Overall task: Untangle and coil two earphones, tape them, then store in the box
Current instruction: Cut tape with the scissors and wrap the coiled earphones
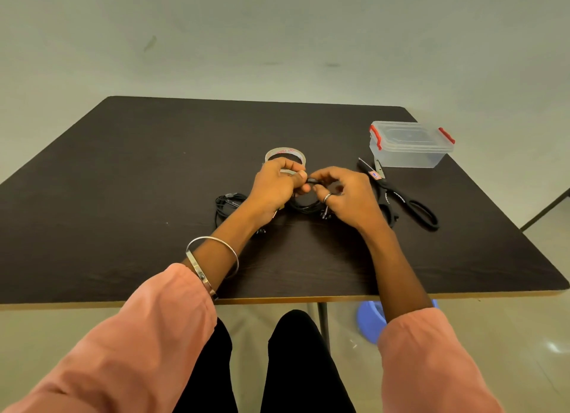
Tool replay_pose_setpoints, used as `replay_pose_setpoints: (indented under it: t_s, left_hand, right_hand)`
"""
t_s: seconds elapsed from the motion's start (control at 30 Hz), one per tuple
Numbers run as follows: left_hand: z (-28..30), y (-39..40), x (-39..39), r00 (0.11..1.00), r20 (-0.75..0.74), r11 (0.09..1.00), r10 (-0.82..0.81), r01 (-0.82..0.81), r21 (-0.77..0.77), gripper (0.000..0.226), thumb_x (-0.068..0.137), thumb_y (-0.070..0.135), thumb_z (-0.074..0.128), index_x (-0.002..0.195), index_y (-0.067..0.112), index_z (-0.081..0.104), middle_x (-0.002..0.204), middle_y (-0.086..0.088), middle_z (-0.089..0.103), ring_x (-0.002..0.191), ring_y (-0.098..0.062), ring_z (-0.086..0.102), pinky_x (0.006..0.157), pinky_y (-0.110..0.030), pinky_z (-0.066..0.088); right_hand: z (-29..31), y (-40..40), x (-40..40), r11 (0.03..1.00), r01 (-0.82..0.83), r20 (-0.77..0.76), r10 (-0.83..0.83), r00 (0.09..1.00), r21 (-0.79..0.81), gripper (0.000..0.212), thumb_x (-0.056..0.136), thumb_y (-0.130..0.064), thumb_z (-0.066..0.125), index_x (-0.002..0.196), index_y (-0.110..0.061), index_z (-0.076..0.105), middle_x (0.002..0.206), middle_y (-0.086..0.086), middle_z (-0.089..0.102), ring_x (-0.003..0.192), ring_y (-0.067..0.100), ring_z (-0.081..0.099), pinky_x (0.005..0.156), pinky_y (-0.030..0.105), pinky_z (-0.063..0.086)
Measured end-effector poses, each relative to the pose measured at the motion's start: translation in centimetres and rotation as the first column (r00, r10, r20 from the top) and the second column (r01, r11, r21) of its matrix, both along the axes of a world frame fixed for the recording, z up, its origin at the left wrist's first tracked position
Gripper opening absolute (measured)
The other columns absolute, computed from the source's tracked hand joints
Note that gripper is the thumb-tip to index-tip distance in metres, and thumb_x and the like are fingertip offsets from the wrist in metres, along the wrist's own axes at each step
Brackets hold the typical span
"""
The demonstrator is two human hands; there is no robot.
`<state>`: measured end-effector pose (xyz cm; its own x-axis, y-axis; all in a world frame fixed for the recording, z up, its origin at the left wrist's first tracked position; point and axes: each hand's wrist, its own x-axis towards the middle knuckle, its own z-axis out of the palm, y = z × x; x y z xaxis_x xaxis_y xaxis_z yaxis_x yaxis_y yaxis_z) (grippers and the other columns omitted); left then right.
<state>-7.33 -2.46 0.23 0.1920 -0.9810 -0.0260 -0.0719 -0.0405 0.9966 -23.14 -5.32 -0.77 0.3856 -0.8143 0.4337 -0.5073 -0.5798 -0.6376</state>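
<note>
A coiled black earphone point(305, 204) hangs between my two hands over the middle of the dark table point(138, 172). My left hand point(273, 186) pinches its top from the left, and my right hand point(342, 193) pinches the same spot from the right. A second black earphone point(226, 204) lies bundled on the table, just left of my left wrist. Behind my left hand stands a clear tape roll point(285, 155), partly hidden by my fingers. At the back right sits the clear plastic box point(410, 144) with red clips, its lid on.
Black-handled scissors point(401, 193) lie right of my right hand, blades pointing toward the box. The table's front edge runs just above my knees. A blue object point(370, 320) sits on the floor under the table's right side.
</note>
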Motion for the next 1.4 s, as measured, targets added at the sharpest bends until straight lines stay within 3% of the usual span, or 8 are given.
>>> replay_pose_setpoints:
  t_s: [0.17,0.3,0.57,0.7,0.83,0.97,1.07,1.4]
  left_hand:
    - [-0.1,0.4,0.9,0.998,0.033,0.999,-0.051,0.050,0.007,0.011,0.090,0.018,0.065,0.095,0.009,0.070,0.084,-0.010,0.074,0.083,-0.023,0.069,0.080,-0.036,0.056]
    - [0.4,1.2,1.7,0.983,0.137,0.993,-0.121,0.119,0.020,0.010,0.086,0.010,0.069,0.095,0.010,0.073,0.085,-0.010,0.073,0.083,-0.021,0.071,0.067,-0.030,0.057]
    - [3.0,1.8,3.5,0.941,0.335,0.995,-0.036,0.064,-0.075,0.010,0.088,0.012,0.068,0.091,0.003,0.073,0.080,-0.012,0.073,0.071,-0.018,0.071,0.065,-0.024,0.059]
    - [3.4,1.5,5.5,0.940,0.334,0.995,0.076,-0.048,-0.091,0.009,0.088,0.011,0.066,0.092,0.007,0.073,0.078,-0.007,0.073,0.067,-0.012,0.068,0.057,-0.017,0.054]
    - [2.5,1.4,6.9,0.936,0.327,0.991,0.131,-0.122,-0.050,0.008,0.090,0.014,0.066,0.091,0.011,0.073,0.079,-0.002,0.073,0.067,-0.008,0.066,0.056,-0.017,0.052]
    - [1.4,1.4,7.9,0.927,0.326,0.981,0.184,-0.191,-0.010,0.008,0.090,0.016,0.065,0.089,0.013,0.072,0.080,-0.001,0.073,0.069,-0.009,0.065,0.058,-0.019,0.053]
    - [1.0,1.2,8.2,0.924,0.322,0.976,0.204,-0.216,0.002,0.008,0.090,0.016,0.066,0.085,0.014,0.073,0.079,0.000,0.073,0.069,-0.009,0.064,0.058,-0.020,0.052]
    - [2.1,-0.7,6.5,0.939,0.288,0.982,0.186,-0.177,-0.059,0.008,0.090,0.016,0.065,0.087,0.012,0.072,0.080,-0.002,0.073,0.069,-0.010,0.066,0.059,-0.020,0.054]
  right_hand:
    - [0.1,-0.1,0.1,0.989,0.008,0.198,-0.038,0.979,0.147,0.013,0.086,-0.010,0.068,0.098,-0.014,0.072,0.084,0.001,0.072,0.076,0.011,0.067,0.074,0.031,0.057]
    - [0.2,0.2,0.2,0.974,0.020,0.216,-0.070,0.974,0.226,0.010,0.087,-0.019,0.068,0.094,-0.016,0.074,0.080,0.002,0.072,0.074,0.014,0.066,0.073,0.033,0.056]
    - [0.5,2.2,-0.3,0.836,-0.075,0.361,-0.152,0.920,0.543,0.015,0.088,-0.013,0.066,0.085,0.001,0.073,0.066,0.013,0.063,0.052,0.017,0.055,0.041,0.022,0.044]
    - [0.8,2.0,-0.2,0.913,0.094,0.028,-0.114,0.993,0.398,0.017,0.088,-0.025,0.068,0.082,-0.011,0.076,0.071,0.010,0.070,0.061,0.020,0.059,0.053,0.025,0.045]
    - [1.7,1.2,1.3,0.971,0.150,-0.359,-0.075,0.930,0.184,0.034,0.093,-0.035,0.059,0.081,-0.006,0.072,0.072,0.016,0.064,0.073,0.028,0.058,0.062,0.029,0.040]
    - [2.1,-1.2,3.4,0.988,0.151,-0.397,-0.127,0.909,0.029,0.021,0.096,-0.016,0.050,0.104,-0.008,0.068,0.098,0.013,0.065,0.098,0.033,0.058,0.082,0.036,0.047]
    - [2.3,-2.8,4.6,0.999,0.037,-0.576,-0.023,0.817,0.013,0.039,0.093,-0.007,0.045,0.130,-0.015,0.056,0.133,0.008,0.056,0.123,0.032,0.047,0.098,0.045,0.041]
    - [3.4,-2.4,-1.0,0.975,0.218,-0.789,-0.174,0.589,-0.052,0.025,0.094,-0.012,0.051,0.110,-0.024,0.066,0.103,0.000,0.057,0.115,0.023,0.042,0.101,0.049,0.024]
